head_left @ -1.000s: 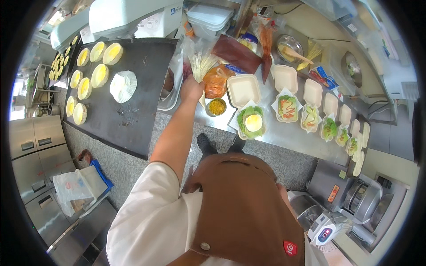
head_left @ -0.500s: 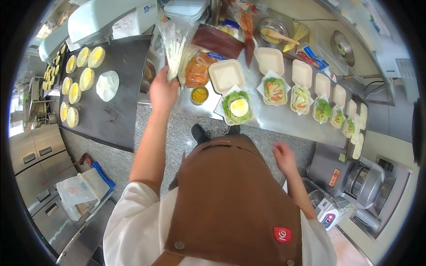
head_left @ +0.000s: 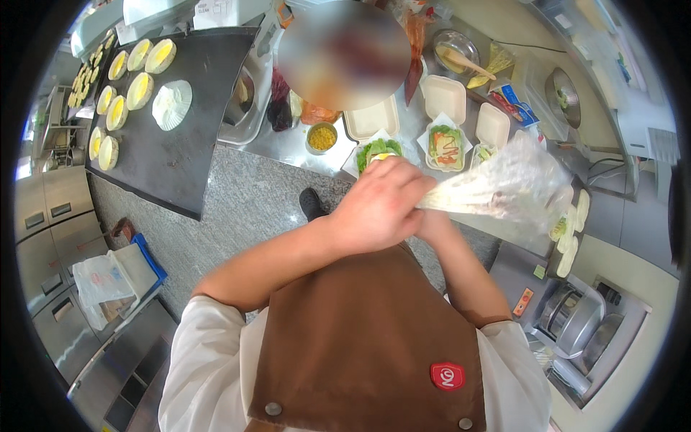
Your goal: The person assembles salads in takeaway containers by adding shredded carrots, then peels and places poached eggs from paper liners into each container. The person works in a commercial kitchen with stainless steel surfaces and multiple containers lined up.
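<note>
Centrally placed: one bare left hand [head_left: 381, 200], back of the hand uppermost, its grip clamped on the gathered narrow end of a clear plastic bag of cream-coloured filling [head_left: 497, 186]. Bag: extended sideways to the person's right, widening away from the fingers, held above the worktop [head_left: 268, 147] of pale steel; its wide end blurred.

One right hand [head_left: 432, 225], bare, mostly hidden behind the left; whether its grip is apart or together, cannot tell.

Just beyond the left hand: one open beige fibre box [head_left: 371, 124], lined with white paper, holding frilled green lettuce [head_left: 376, 150], partly covered by the hand. To its right: a second beige box [head_left: 444, 99], its lettuce streaked with reddish sauce; then a third beige box [head_left: 494, 126], its lower part behind the bag.

Left of the first box: one small round metal cup [head_left: 321, 152] of yellow kernels [head_left: 321, 136], near an orange plastic-wrapped bundle [head_left: 317, 114]. Farther back: one round steel bowl [head_left: 462, 39] with a wooden utensil [head_left: 471, 65].

Far left: one flat black plate [head_left: 176, 162] bearing round pale cups with yellow centres [head_left: 139, 91] and one white fluted paper cup [head_left: 173, 105].
</note>
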### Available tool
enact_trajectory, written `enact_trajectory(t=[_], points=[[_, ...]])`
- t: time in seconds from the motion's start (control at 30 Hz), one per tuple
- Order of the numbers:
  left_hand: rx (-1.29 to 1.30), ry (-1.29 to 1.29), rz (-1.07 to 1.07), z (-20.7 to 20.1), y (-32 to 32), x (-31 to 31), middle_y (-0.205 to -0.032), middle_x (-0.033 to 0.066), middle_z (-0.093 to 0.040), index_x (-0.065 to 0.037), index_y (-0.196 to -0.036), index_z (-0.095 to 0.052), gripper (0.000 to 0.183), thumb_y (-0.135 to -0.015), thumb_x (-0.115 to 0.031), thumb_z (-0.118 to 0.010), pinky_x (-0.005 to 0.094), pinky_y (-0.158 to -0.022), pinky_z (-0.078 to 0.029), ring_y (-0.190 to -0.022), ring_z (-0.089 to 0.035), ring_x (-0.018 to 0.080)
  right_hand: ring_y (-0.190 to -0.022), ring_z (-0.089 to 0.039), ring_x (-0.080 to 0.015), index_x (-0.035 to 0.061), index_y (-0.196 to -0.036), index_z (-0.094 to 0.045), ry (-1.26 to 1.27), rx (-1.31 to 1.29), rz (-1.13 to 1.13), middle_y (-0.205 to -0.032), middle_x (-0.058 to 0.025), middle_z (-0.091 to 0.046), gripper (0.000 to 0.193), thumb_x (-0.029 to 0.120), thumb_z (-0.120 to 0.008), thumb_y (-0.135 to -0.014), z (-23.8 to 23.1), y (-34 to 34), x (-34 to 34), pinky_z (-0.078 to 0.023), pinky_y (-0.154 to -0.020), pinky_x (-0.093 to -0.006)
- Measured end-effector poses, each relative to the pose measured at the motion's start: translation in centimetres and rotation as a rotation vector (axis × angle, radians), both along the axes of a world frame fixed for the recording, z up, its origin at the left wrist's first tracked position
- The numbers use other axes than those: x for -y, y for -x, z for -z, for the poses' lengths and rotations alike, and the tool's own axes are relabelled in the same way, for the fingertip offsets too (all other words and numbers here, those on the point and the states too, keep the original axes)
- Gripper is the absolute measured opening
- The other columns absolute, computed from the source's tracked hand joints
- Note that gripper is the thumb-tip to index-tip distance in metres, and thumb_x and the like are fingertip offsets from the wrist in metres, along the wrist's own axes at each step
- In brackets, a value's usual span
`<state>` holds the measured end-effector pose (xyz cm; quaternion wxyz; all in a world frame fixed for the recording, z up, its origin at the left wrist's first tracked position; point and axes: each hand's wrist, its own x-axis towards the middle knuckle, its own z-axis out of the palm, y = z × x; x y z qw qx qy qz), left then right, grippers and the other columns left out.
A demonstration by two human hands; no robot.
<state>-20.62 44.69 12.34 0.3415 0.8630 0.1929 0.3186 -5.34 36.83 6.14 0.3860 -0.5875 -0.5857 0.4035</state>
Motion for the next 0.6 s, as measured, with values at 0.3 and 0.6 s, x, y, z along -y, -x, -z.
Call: enact_trajectory(t=[0.3, 0.6], points=[[0.002, 0.127, 0.390, 1.7, -4.7, 3.5, -0.102, 0.0172, -0.065, 0.000, -0.101, -0.066, 0.024, -0.079, -0.008, -0.072, 0.0425, -0.085, -0.052, -0.099, -0.064, 0.0343, -0.098, -0.059, -0.0191, 0.0023, -0.107, -0.063, 0.170, 0.011, 0.221, -0.108, -0.0085, -0.063, 0.010, 0.008, -0.058, -0.099, 0.4, 0.1, 2.4, -0.048, -0.092, -0.0344], [0.137, 0.180, 0.342, 1.1, -3.8, 3.3, -0.125, 0.0175, -0.063, -0.004, -0.125, -0.062, 0.047, -0.081, -0.012, -0.076, 0.0434, -0.105, -0.048, -0.121, -0.059, 0.0362, -0.098, -0.062, -0.0156, 0.0003, -0.104, -0.067, 0.131, -0.339, 0.582, -0.103, -0.0074, -0.068, 0.034, 0.032, -0.054, -0.107, 0.9, -3.8, 1.8, -0.049, -0.088, -0.0301]])
